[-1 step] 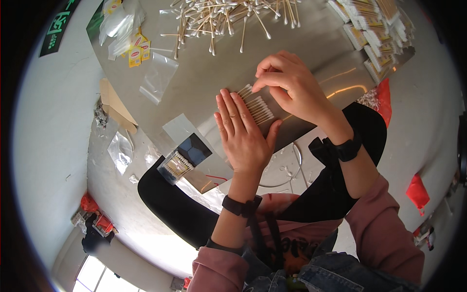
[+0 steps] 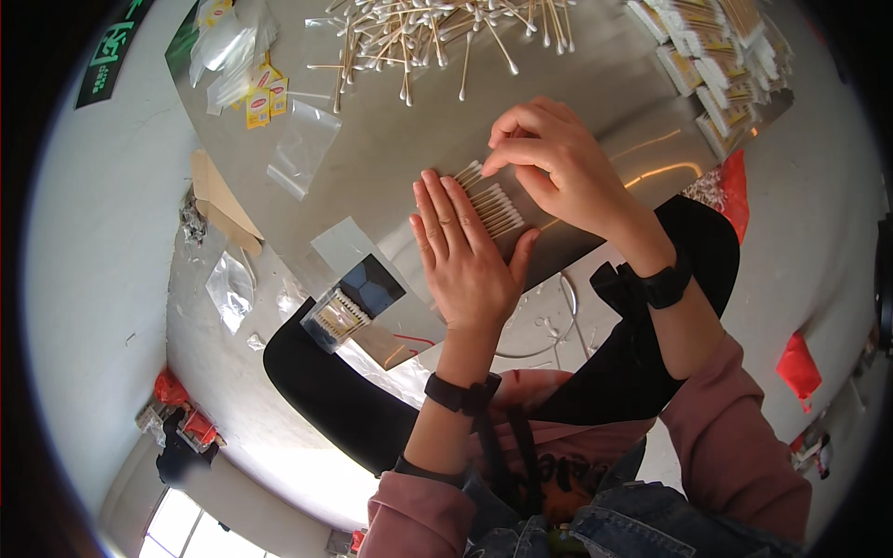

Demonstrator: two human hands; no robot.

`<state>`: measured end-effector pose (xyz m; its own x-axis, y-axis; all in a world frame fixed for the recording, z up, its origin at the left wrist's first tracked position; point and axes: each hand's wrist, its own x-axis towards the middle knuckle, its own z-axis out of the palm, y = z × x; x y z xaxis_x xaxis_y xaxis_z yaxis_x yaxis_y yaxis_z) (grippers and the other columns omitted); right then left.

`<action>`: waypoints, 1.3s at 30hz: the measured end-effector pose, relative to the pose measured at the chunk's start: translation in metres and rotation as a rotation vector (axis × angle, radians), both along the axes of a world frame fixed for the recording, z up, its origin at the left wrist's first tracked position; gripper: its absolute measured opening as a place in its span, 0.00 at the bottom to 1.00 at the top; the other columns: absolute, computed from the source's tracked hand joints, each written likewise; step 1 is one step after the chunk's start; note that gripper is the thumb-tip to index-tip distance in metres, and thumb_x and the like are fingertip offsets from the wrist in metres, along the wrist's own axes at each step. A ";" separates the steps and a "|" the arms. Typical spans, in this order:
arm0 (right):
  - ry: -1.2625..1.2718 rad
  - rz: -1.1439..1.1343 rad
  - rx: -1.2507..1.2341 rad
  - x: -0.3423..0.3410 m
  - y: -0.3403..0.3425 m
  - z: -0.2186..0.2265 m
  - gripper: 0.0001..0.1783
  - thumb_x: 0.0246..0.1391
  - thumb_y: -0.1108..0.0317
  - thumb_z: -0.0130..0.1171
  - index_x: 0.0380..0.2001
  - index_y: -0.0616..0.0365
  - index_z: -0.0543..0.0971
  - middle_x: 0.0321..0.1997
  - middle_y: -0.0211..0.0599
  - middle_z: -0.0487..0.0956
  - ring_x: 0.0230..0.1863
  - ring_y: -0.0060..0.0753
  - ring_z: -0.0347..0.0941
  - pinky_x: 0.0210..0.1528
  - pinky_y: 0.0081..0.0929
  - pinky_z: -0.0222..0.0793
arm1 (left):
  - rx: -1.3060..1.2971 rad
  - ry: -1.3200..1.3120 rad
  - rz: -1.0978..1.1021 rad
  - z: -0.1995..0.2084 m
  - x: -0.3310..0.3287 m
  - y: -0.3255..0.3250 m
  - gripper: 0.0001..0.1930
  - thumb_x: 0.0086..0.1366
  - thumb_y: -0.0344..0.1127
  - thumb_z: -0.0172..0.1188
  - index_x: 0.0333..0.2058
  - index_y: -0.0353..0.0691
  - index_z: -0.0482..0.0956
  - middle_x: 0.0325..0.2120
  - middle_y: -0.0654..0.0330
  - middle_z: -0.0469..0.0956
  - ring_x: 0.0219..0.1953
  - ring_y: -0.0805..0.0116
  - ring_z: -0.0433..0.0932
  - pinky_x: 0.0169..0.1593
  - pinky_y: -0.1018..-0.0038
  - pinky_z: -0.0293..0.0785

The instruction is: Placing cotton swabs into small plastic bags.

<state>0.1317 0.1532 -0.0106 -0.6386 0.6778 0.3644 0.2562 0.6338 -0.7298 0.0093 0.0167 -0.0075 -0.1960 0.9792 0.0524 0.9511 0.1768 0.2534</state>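
My left hand (image 2: 462,246) lies flat on the metal tabletop, fingers stretched out, over part of a row of cotton swabs (image 2: 496,210). White tips and short lengths of stick show along the fingers' right side; the other ends are hidden under the hand. My right hand (image 2: 560,163) hovers at the far end of the row, fingers bent and apart. One fingertip is at the end of a swab there, seemingly touching it. No swab shows in its grasp. A big loose heap of swabs (image 2: 437,37) spreads at the table's far edge.
Packed swab bundles (image 2: 712,70) are stacked at the far right. Clear bags (image 2: 307,139) and yellow cards (image 2: 267,96) lie far left. A filled clear pack (image 2: 337,319) rests near the table's left front edge, beside a dark card (image 2: 370,285).
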 end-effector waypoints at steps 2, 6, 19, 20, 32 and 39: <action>-0.009 0.000 0.003 -0.001 0.000 0.000 0.15 0.42 0.85 0.59 0.30 0.51 0.83 0.38 0.28 0.77 0.42 0.36 0.72 0.50 0.34 0.68 | 0.004 -0.002 0.001 -0.001 0.000 0.000 0.52 0.67 0.68 0.50 0.69 0.22 0.52 0.70 0.34 0.53 0.74 0.40 0.49 0.73 0.50 0.48; -0.013 0.009 0.015 0.000 0.001 0.001 0.14 0.42 0.84 0.59 0.30 0.51 0.83 0.38 0.27 0.77 0.42 0.36 0.72 0.50 0.35 0.68 | 0.017 -0.020 -0.004 -0.001 -0.001 0.000 0.52 0.66 0.66 0.54 0.69 0.21 0.51 0.70 0.33 0.52 0.74 0.39 0.49 0.73 0.48 0.47; 0.090 -0.126 -0.023 -0.024 -0.002 0.003 0.06 0.47 0.77 0.63 0.25 0.51 0.79 0.40 0.25 0.77 0.45 0.34 0.73 0.53 0.36 0.68 | 0.023 -0.050 0.008 -0.002 -0.001 -0.004 0.51 0.67 0.65 0.54 0.69 0.23 0.51 0.71 0.34 0.50 0.75 0.40 0.47 0.73 0.47 0.45; 0.088 -0.129 -0.020 -0.026 -0.002 0.003 0.06 0.47 0.77 0.63 0.25 0.51 0.79 0.40 0.25 0.77 0.45 0.34 0.73 0.53 0.36 0.68 | 0.026 -0.046 0.010 -0.002 -0.001 -0.004 0.50 0.67 0.64 0.54 0.69 0.23 0.52 0.71 0.35 0.50 0.75 0.40 0.46 0.73 0.47 0.45; 0.034 -0.347 0.258 -0.021 0.015 0.003 0.17 0.61 0.69 0.59 0.52 0.59 0.75 0.61 0.48 0.72 0.66 0.55 0.64 0.66 0.50 0.62 | 0.295 -0.475 0.139 0.007 -0.019 -0.029 0.39 0.76 0.61 0.40 0.69 0.31 0.59 0.73 0.45 0.53 0.76 0.48 0.47 0.75 0.51 0.41; -0.291 -0.240 0.293 -0.071 -0.058 0.008 0.26 0.66 0.66 0.52 0.65 0.64 0.67 0.72 0.50 0.64 0.75 0.54 0.54 0.75 0.50 0.50 | 0.552 -0.949 0.463 0.039 -0.041 -0.060 0.36 0.78 0.59 0.35 0.68 0.33 0.60 0.71 0.52 0.59 0.74 0.59 0.53 0.76 0.61 0.43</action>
<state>0.0608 0.0953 -0.0029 -0.5805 0.7139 0.3916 0.5875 0.7003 -0.4056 -0.0313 -0.0437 0.0314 -0.7131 0.6956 0.0873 0.2165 0.1000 0.9712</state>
